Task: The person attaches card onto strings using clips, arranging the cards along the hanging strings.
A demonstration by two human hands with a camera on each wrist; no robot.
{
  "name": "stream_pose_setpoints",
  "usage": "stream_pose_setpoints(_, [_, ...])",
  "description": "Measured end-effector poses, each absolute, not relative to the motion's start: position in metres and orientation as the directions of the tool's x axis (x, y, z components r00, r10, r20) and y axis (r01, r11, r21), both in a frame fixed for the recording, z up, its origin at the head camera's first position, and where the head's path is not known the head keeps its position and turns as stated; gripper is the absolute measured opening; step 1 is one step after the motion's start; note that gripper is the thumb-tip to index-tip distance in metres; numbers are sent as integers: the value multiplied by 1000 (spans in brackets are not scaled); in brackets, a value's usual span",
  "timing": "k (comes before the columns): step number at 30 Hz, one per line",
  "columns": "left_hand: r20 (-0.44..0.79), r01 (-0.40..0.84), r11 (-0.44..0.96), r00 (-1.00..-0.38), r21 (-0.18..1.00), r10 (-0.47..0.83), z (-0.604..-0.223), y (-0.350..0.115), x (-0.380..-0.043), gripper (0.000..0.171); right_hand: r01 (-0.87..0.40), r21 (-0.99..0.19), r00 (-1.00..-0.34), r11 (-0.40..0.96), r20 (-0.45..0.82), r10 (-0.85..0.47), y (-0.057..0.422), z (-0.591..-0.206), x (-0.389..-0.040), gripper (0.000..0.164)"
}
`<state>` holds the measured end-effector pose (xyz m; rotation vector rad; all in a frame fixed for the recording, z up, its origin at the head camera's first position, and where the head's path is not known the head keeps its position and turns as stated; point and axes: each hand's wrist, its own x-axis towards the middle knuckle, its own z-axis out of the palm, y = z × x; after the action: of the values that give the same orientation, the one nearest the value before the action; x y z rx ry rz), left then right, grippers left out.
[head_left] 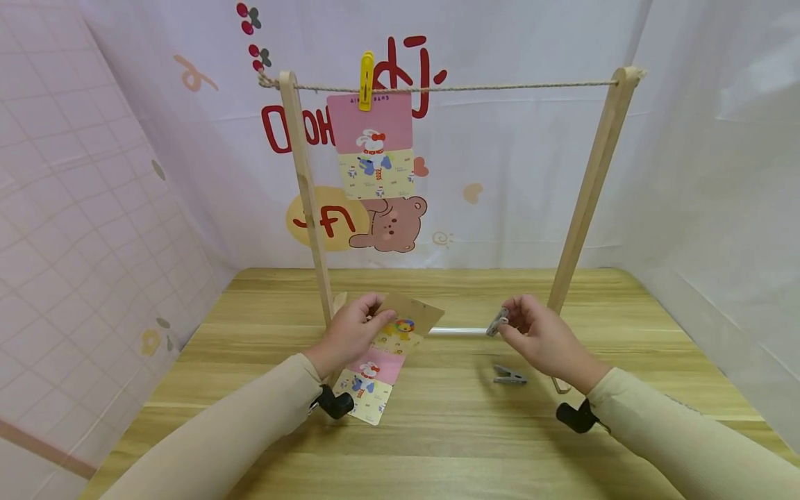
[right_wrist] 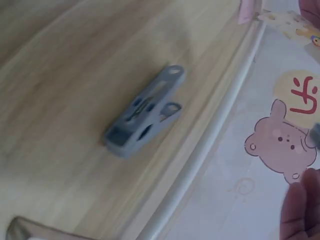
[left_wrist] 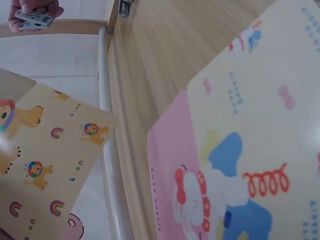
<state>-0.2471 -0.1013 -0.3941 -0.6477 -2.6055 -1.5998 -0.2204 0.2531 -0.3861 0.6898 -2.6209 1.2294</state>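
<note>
In the head view my left hand (head_left: 346, 330) pinches a tan card with a lion print (head_left: 412, 316) between thumb and fingers, tilted above the table. Below that hand lies a pink and yellow rabbit card (head_left: 373, 382), large in the left wrist view. My right hand (head_left: 550, 344) pinches a grey clothespin (head_left: 496, 322) with thumb and fingertips, level with the lion card and well to its right. A second grey clothespin (right_wrist: 142, 115) lies on the table beneath the right hand.
A rope (head_left: 500, 87) runs between a left wooden post (head_left: 304, 167) and a right wooden post (head_left: 587, 187). A yellow clothespin (head_left: 366, 80) clips another rabbit card (head_left: 375, 163) to it. A white rod (head_left: 459, 331) crosses low between the posts, above the wooden table (head_left: 437, 444).
</note>
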Motion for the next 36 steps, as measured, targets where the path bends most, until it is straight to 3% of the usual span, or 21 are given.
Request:
stream_pose_setpoints(9, [305,388,358,-914,849,268,-387,-93,-251,13,-469,-759,-880,451,359,-312,243,-377,-221,24])
stream_pose_setpoints(21, [300,359,364,-931,859,208,-373,-80,-254,11,-527,-728,-850,439,445,-283,233,-351,-222,20])
stream_pose_setpoints(36, [481,535,374,-845,758,234,-351,-69,-273,12,-605,-664,-791,439,563,-240,228,-320,-228,19])
